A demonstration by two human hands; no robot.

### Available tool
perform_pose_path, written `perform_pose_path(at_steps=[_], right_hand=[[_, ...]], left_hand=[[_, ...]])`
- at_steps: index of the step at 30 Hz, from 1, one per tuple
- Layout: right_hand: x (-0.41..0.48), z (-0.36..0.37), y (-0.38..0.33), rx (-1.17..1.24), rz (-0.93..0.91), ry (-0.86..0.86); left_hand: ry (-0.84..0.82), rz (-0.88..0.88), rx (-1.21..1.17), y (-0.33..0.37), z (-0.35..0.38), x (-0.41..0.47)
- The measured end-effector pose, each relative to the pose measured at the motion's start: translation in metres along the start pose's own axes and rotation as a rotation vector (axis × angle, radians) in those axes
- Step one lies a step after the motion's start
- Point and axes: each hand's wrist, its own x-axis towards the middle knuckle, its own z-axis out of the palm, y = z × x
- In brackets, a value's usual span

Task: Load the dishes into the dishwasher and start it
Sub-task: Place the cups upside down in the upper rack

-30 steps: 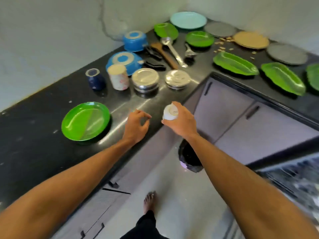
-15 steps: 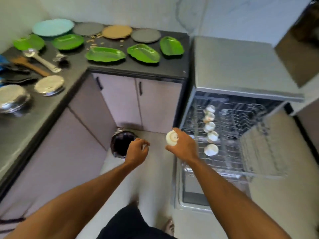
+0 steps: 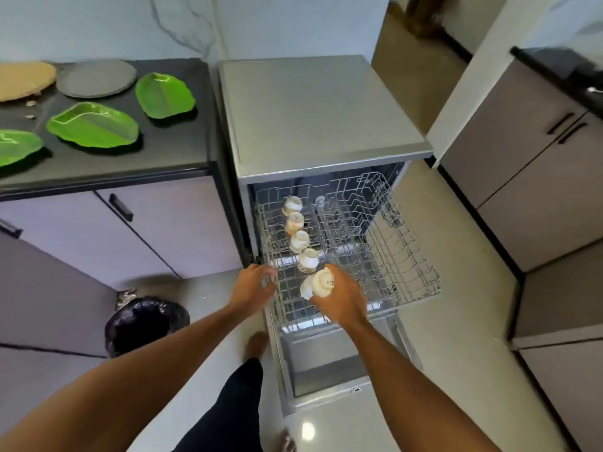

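Observation:
The dishwasher (image 3: 319,106) stands open with its upper wire rack (image 3: 401,256) pulled out. Several white cups (image 3: 299,240) sit upside down in a row along the rack's left side. My right hand (image 3: 342,301) is shut on one more white cup (image 3: 321,282), held tilted just over the rack's front end, next to the nearest racked cup. My left hand (image 3: 253,287) has its fingers curled at the rack's front left rim; they are blurred.
The lowered dishwasher door (image 3: 326,363) juts out over the floor in front of me. Green leaf-shaped plates (image 3: 93,125), a grey plate (image 3: 96,78) and a tan plate (image 3: 23,79) lie on the black counter at left. A bin with a black bag (image 3: 143,324) stands on the floor.
I have turned from the counter to the dishwasher. My right hand has carried the white cup over the rack's front end, and my left hand has reached the rack's left rim.

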Motion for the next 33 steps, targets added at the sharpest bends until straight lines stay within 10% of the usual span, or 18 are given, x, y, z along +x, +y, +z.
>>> perform_pose_path(at_steps=[16, 33], right_hand=[[0.301, 0.04, -0.007, 0.162, 0.223, 0.026], [0.432, 0.121, 0.021, -0.026, 0.304, -0.19]], left_hand=[[0.141, -0.52, -0.222, -0.051, 0.023, 0.273], [0.135, -0.636, -0.241, -0.092, 0.076, 0.302]])
